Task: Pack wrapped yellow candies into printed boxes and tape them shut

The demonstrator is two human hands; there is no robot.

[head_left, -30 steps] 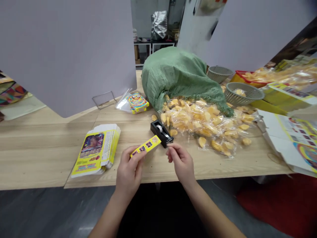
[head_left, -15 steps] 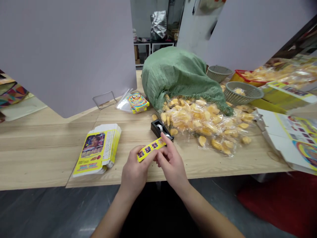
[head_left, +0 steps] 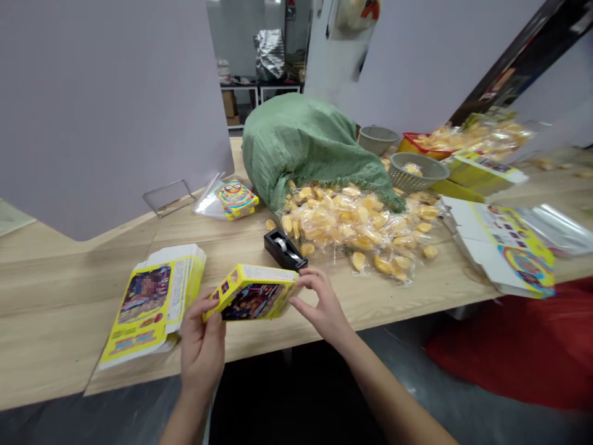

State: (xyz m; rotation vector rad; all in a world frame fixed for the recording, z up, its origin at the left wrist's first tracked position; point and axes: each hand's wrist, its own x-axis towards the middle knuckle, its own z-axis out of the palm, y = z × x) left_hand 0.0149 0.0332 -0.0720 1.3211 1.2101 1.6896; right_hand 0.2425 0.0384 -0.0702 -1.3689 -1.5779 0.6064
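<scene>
The left hand [head_left: 201, 352] grips a yellow printed carton [head_left: 252, 293] in a narrow hold around its left end, with the fingers and thumb closed on it. The right hand [head_left: 322, 303] stands more open, its fingertips [head_left: 296, 279] just touching the carton's far right corner. The carton sits between the 2 hands at 12 o'clock, close to the body. It has turned since the last view, when only its narrow strip showed: now a picture panel faces up. Whether its ends are closed, I cannot tell.

Just beyond, at 12 o'clock, lies a black tape dispenser [head_left: 285, 249]. A stack of flat yellow cartons [head_left: 152, 303] sits at 10 o'clock on the wooden table [head_left: 60, 290]. Wrapped yellow candies [head_left: 356, 232] spill from a green sack [head_left: 296, 145] at 1 o'clock. A grey plastic basket [head_left: 417, 172] and an unfolded carton [head_left: 503, 247] lie at 2 o'clock.
</scene>
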